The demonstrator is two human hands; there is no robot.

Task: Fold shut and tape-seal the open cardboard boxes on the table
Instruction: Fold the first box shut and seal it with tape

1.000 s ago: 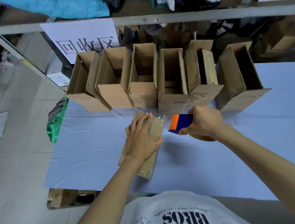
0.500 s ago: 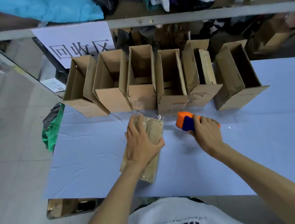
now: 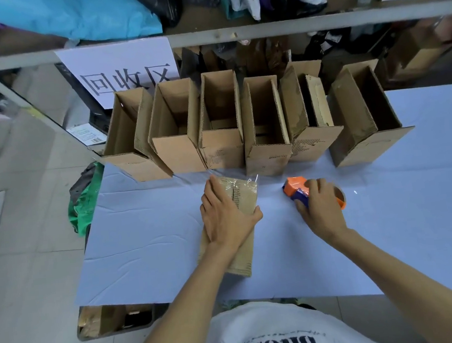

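Six open boxes [image 3: 222, 147] rowed at counter [image 3: 148, 233] rear | shut box [image 3: 245, 197] mid-counter, taped, left grip [image 3: 227, 215] flat on it | right grip [image 3: 319, 207] holds dispenser [image 3: 294, 188] | step: sealing looks finished | next: swap in open box

Ahead of both grips: row of open boxes [image 3: 267, 151] stands along the far counter [image 3: 149, 246]. The first five sit wall to wall, with no way through low down (tops open, entry from above). One gap, ahead and slightly right of the right grip [image 3: 319, 207], before the last box. Shelf rail [image 3: 288, 25] crosses above and beyond the row. Between left grip [image 3: 228, 215] and right grip: bare counter strip, passable. Outboard of each grip: open counter. Flat box [image 3: 245, 197] under the left grip, tape dispenser [image 3: 294, 188] in the right.
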